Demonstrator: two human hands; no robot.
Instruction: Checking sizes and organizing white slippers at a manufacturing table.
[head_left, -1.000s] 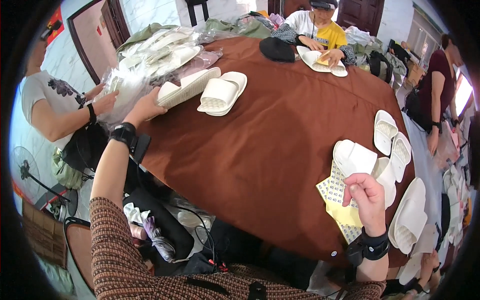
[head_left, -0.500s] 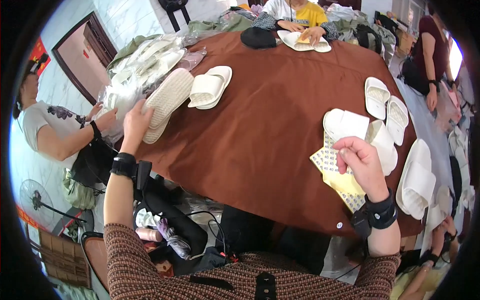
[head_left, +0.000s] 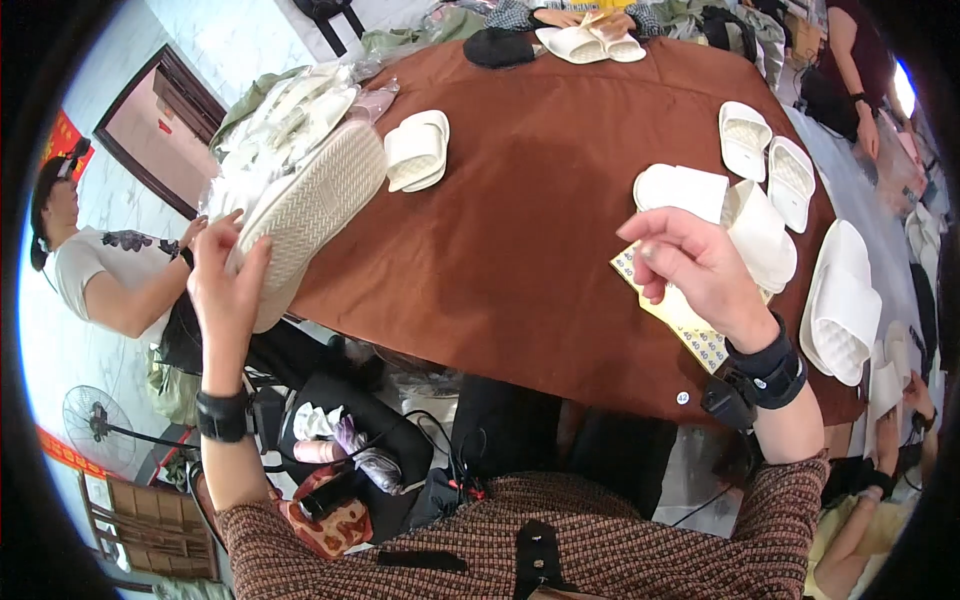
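My left hand (head_left: 225,280) grips a white slide slipper (head_left: 318,190), its textured sole turned toward me. The edge of what looks like a second slipper shows beneath it. On the right, my right hand (head_left: 695,265) hovers with fingers curled and thumb and forefinger drawn together; whatever may be between them is too small to make out. Below that hand lie yellow sticker sheets (head_left: 705,345) with small printed labels. A white slipper (head_left: 682,190) and another white slipper (head_left: 760,235) rest just past the hand.
A brown cloth-covered table (head_left: 500,230) spreads ahead. White slippers (head_left: 417,150) lie left of centre, others (head_left: 745,140) at the right, and a white pair (head_left: 840,300) at the right edge. Bagged slippers (head_left: 285,125) pile up far left. A person (head_left: 120,260) works left; others are across and right.
My left hand has brought the slipper nearer and turned its sole more toward me. My right hand has shifted a little left over the sheets. The whole view has tilted slightly downward.
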